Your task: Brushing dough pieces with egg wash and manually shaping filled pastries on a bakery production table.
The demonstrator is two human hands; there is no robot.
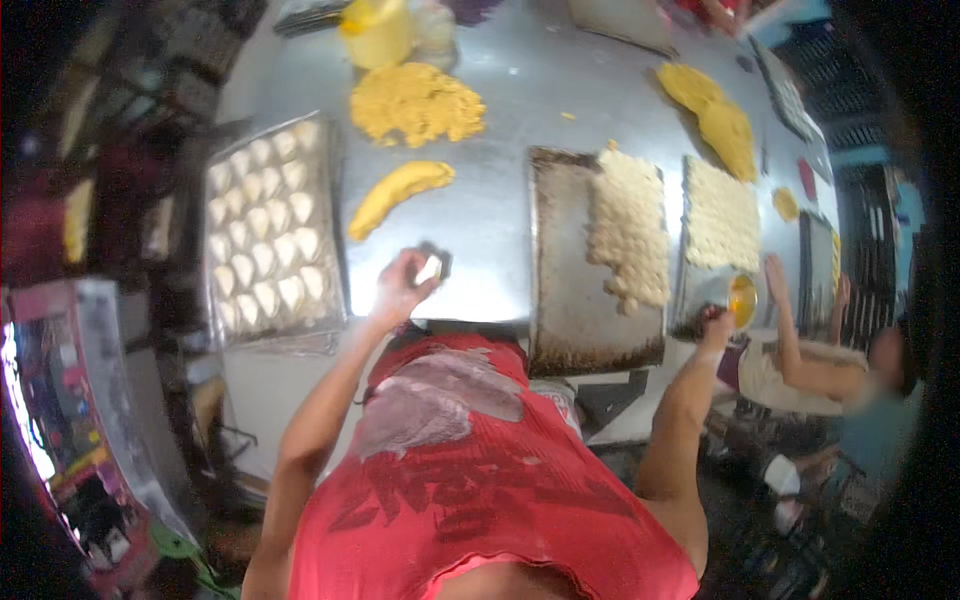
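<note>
My left hand grips a small white piece with a dark edge, just below a curved strip of yellow dough. My right hand is closed at the left edge of a steel bowl of yellow liquid; what it holds is too small to make out. At left, a tray bears rows of pale folded pastries. At right, a stained baking tray carries clustered pale dough pieces, beside a second tray covered with similar pieces.
On the steel table lie crumbly yellow dough, a flattened yellow mound and further trays. A yellow tub stands at the back. Another person works at the right, arms near the table; a red-clad person is at the far edge.
</note>
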